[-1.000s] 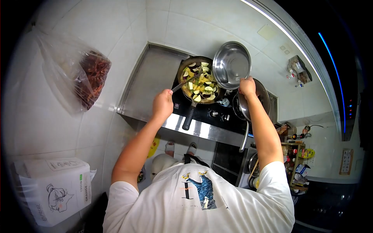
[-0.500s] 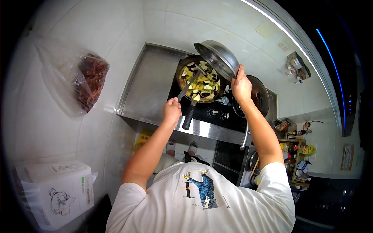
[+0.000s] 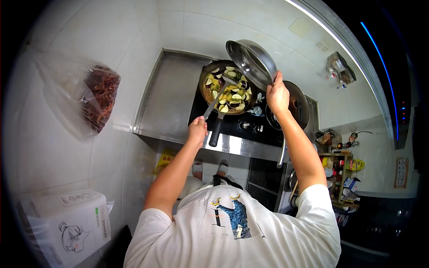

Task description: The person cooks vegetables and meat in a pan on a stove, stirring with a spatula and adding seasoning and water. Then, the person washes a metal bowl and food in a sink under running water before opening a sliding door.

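My left hand [image 3: 197, 130] is closed around the handle of a metal spatula [image 3: 213, 102]. The blade of the spatula lies on eggplant pieces [image 3: 224, 108] with purple skin, mixed with yellow chunks and green bits. This food fills a dark frying pan [image 3: 202, 94] on the stove, and the pan's black handle [image 3: 216, 132] points towards me. With my right hand [image 3: 278, 95] I grip the rim of a stainless steel basin [image 3: 261, 56]. The basin is tilted beside and above the pan's right side, its open side facing the pan. Its inside shows only in part.
To the right on the black stove [image 3: 237, 127] stands a second dark pan [image 3: 300, 105], partly behind my right arm. A steel counter [image 3: 172, 91] lies on the left. A plastic bag of dried reddish-brown food [image 3: 102, 100] hangs on the left wall. Bottles crowd a shelf [image 3: 342, 178] at right.
The view has shifted slightly. Both hands keep their holds, the spatula stays in the food, and the basin is still tilted by the pan.
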Demonstrator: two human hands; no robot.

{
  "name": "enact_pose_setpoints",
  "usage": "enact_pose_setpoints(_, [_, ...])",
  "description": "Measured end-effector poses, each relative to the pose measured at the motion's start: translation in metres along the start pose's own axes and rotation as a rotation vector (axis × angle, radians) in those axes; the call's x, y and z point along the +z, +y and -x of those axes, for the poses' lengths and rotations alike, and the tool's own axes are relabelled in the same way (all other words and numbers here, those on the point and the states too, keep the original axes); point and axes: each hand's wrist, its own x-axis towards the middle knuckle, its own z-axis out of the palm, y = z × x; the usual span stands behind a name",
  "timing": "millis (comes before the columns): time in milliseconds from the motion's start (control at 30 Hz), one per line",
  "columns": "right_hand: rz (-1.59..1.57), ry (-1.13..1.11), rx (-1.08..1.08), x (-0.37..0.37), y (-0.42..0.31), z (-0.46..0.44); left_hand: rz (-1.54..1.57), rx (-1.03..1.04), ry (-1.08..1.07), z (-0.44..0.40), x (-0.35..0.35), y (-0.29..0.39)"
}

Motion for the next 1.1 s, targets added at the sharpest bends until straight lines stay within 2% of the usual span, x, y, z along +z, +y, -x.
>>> enact_pose_setpoints(167, [-0.021, -0.011, 0.012, -0.001, -0.003, 0.001, -0.147, -0.004, -0.027, -0.009, -0.011, -0.016])
enact_pose_setpoints(233, [-0.036, -0.017, 0.013, -0.006, -0.007, -0.001, -0.266, -0.065, -0.03, -0.007, -0.013, -0.014])
enact_pose_setpoints(367, [-0.061, 0.035, 0.056, -0.014, -0.013, -0.007, -0.139, -0.121, -0.079, -0.004, -0.023, -0.011])
enact_pose_setpoints(467, [-0.255, 0.043, 0.233, -0.012, -0.005, -0.016, -0.13, -0.154, -0.085, -0.005, -0.034, -0.015])
enact_pose_setpoints(567, [-0.719, -0.163, 0.644, 0.003, 0.002, -0.012, -0.101, -0.089, 0.058, -0.003, -0.049, -0.02])
enact_pose_setpoints(600, [-0.084, 0.102, 0.323, 0.032, 0.014, 0.001, -0.032, -0.076, 0.115, 0.001, -0.058, -0.024])
enact_pose_setpoints(633, [-0.059, 0.014, 0.372, 0.028, 0.013, 0.008, 0.029, -0.059, 0.162, 0.003, -0.068, -0.026])
enact_pose_setpoints(767, [-0.298, 0.151, 0.316, 0.016, 0.021, 0.019, 0.006, 0.028, 0.319, 0.034, -0.112, -0.039])
enact_pose_setpoints(833, [-0.557, 0.124, 0.403, 0.024, 0.037, 0.017, -0.062, -0.063, 0.349, 0.056, -0.131, -0.052])
enact_pose_setpoints(900, [-0.418, 0.006, 0.552, 0.01, 0.021, 0.031, -0.163, -0.09, 0.34, 0.072, -0.158, -0.086])
enact_pose_setpoints(933, [-0.224, 0.089, 0.457, 0.025, 0.032, 0.043, -0.37, -0.14, 0.274, 0.093, -0.163, -0.088])
enact_pose_setpoints(1000, [-0.449, 0.366, 0.533, 0.026, 0.026, 0.065, -0.553, -0.179, 0.201, 0.103, -0.202, -0.128])
enact_pose_setpoints(1033, [-0.908, 0.299, 0.616, 0.015, 0.027, 0.076, -0.625, -0.25, 0.206, 0.12, -0.211, -0.137])
enact_pose_setpoints(1067, [-1.333, 0.27, 0.761, 0.003, 0.027, 0.087, -1.008, -0.227, 0.187, 0.109, -0.272, -0.177])
enact_pose_setpoints(1100, [-1.462, 0.185, 0.803, -0.012, 0.032, 0.107, -1.312, -0.289, -0.094, 0.132, -0.266, -0.164])
